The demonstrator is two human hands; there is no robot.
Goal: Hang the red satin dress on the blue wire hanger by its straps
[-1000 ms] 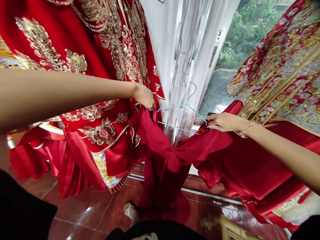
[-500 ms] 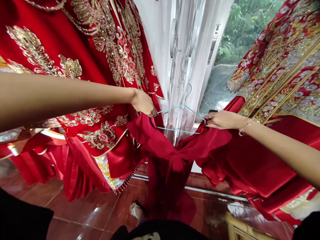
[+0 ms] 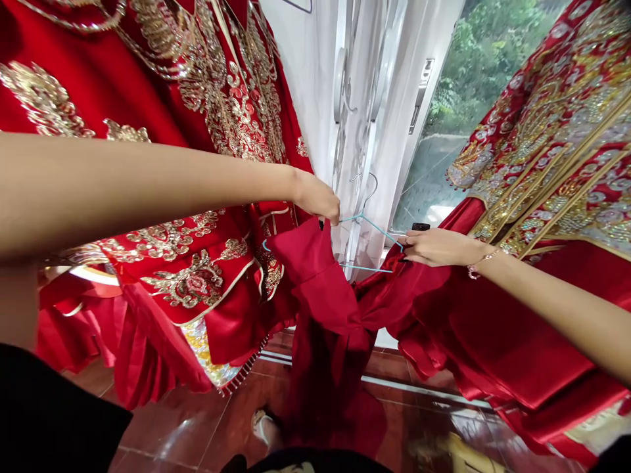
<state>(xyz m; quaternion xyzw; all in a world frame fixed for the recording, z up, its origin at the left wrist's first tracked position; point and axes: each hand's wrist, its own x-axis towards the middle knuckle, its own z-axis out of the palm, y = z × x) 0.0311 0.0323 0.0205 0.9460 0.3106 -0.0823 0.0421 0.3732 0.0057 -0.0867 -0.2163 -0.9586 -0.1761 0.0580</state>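
Observation:
A dark red dress [image 3: 325,282] hangs between my hands on a thin light-blue wire hanger [image 3: 367,268] with a bare metal hook. My left hand [image 3: 318,197] is closed at the dress's left shoulder edge, against the hanger's sloping arm; whether it also grips the wire I cannot tell. The hanger's left tip pokes out beyond the cloth. On the other side, my right hand [image 3: 436,246] pinches the hanger's right end together with the dress's shoulder. The skirt falls towards the floor.
An embroidered red gown [image 3: 197,276] stands close on the left, a beaded red gown [image 3: 557,164] on the right. Behind are a white curtain [image 3: 315,79], a white metal rack with a hook [image 3: 349,105], and a glass door [image 3: 428,157]. Red tiles [image 3: 197,420] cover the floor.
My left hand has moved right and inward along the hanger with the dress's left shoulder. The hanger's left tip now shows outside the cloth. My right hand has dropped slightly.

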